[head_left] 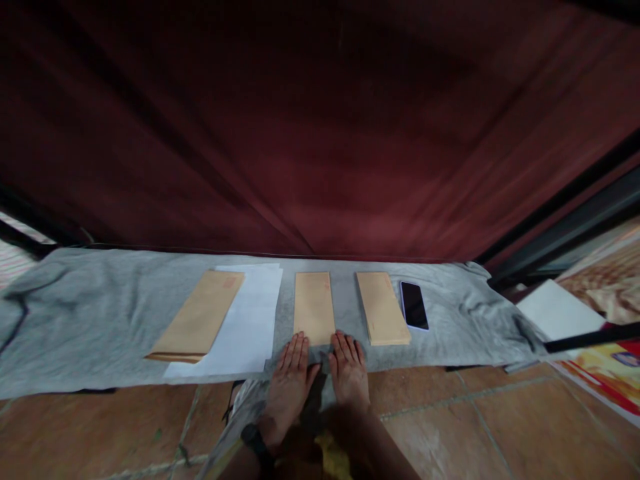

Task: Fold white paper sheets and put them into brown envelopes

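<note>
A single brown envelope (pixel 313 303) lies flat on the grey cloth in front of me, with small red print near its top right. My left hand (pixel 293 373) rests at its lower left corner, fingers stretched out and thumb apart. At the lower right corner lies my right hand (pixel 349 373), also flat with fingers extended. Neither hand grips anything. To the right is a stack of brown envelopes (pixel 383 307). On the left, more brown envelopes (pixel 200 313) lie slanted, partly over white paper sheets (pixel 255 320).
A phone (pixel 415 305) with a dark screen lies right of the stack. The grey cloth (pixel 115 293) covers a long narrow surface. Behind it hangs a dark red fabric (pixel 320 167). A white box-like object (pixel 560 310) stands at the far right, above the tiled floor (pixel 450 420).
</note>
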Motion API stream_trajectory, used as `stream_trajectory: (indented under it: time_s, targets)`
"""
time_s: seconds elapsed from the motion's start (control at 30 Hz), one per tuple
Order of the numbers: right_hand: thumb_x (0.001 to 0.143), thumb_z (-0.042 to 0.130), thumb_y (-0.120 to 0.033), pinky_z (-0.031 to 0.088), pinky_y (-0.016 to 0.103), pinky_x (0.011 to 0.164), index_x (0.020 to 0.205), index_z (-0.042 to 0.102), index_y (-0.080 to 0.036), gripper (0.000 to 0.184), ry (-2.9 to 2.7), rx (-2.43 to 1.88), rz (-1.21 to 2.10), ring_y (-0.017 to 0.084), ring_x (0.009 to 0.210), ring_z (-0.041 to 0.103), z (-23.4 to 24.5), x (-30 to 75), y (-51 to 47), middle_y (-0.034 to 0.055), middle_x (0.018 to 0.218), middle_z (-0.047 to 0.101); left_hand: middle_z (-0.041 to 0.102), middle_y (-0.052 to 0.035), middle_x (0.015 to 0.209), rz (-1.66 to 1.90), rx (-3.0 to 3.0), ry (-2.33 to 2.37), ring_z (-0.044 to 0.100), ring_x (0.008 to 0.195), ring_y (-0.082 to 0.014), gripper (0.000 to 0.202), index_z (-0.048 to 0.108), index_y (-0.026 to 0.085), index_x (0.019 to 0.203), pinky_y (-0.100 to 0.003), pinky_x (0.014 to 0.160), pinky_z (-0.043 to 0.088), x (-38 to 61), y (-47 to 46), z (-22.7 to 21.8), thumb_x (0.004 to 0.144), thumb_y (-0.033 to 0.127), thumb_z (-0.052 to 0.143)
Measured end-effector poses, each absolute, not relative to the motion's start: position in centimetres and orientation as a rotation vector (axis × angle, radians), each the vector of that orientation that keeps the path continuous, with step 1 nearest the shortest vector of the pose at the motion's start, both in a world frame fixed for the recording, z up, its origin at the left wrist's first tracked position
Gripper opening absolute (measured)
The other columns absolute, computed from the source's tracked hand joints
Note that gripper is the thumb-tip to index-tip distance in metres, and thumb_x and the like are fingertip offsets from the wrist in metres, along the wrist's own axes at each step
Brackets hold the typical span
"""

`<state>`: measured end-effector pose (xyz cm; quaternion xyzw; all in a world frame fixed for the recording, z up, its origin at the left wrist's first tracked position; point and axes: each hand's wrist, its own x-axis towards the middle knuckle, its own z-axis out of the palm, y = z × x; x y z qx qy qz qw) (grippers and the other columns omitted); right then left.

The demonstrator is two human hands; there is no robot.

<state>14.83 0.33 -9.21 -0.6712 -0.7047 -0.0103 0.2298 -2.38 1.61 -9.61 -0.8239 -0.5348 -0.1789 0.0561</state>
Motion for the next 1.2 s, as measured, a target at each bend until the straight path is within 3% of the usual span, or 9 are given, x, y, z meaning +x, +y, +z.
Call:
stream_trajectory:
  time_s: [0.27, 0.43, 0.7, 0.87, 1.2]
  targets:
    - [0.105, 0.036, -0.03, 0.031, 0.045, 0.117, 0.142, 0.055, -0.019, 0.044, -1.932, -1.849, -0.054, 0.024, 0.137, 0.046, -9.1, 15.0, 0.3, 0.0072, 0.146, 0.056, 0.042, -0.0199, 0.155, -0.511, -2.439, -1.654, 0.039, 0.145, -0.0286, 0.068, 0.027, 0.007, 0.155, -0.046, 0.116, 0.038, -3.4, 1.0, -9.6, 0.099, 0.042, 0.041]
    - [0.103, 0.042, -0.034, 0.026, 0.051, 0.119, 0.147, 0.049, -0.026, 0.045, -2.029, -1.793, -0.022, 0.026, 0.144, 0.037, -8.1, 13.8, 1.0, 0.0046, 0.155, 0.045, 0.039, -0.0187, 0.157, -0.492, -2.466, -1.636, 0.036, 0.146, -0.0285, 0.066, 0.024, 0.009, 0.156, -0.047, 0.116, 0.037, -3.6, 1.0, -10.0, 0.097, 0.034, 0.041]
    - [0.105, 0.039, -0.037, 0.025, 0.048, 0.122, 0.145, 0.05, -0.026, 0.043, -2.093, -1.7, 0.15, 0.021, 0.141, 0.042, -7.2, 12.0, 1.8, 0.0018, 0.149, 0.053, 0.038, -0.0196, 0.158, -0.42, -2.486, -1.61, 0.035, 0.147, -0.0294, 0.064, 0.028, 0.008, 0.154, -0.047, 0.116, 0.038, -3.9, 1.0, -9.8, 0.095, 0.028, 0.042]
    - [0.105, 0.038, -0.032, 0.027, 0.048, 0.12, 0.144, 0.052, -0.024, 0.042, -2.062, -1.786, 0.114, 0.022, 0.138, 0.046, -7.6, 13.1, 1.5, 0.0036, 0.149, 0.053, 0.038, -0.019, 0.158, -0.479, -2.47, -1.638, 0.035, 0.147, -0.0287, 0.066, 0.024, 0.01, 0.156, -0.048, 0.116, 0.038, -3.6, 1.0, -9.8, 0.097, 0.034, 0.042]
    - [0.104, 0.039, -0.028, 0.025, 0.044, 0.12, 0.143, 0.053, -0.023, 0.042, -1.998, -1.824, 0.033, 0.022, 0.136, 0.048, -8.6, 14.8, 0.9, 0.0026, 0.148, 0.053, 0.04, -0.021, 0.156, -0.522, -2.45, -1.641, 0.035, 0.147, -0.0302, 0.065, 0.033, 0.006, 0.152, -0.049, 0.117, 0.037, -3.2, 1.0, -9.4, 0.099, 0.042, 0.043]
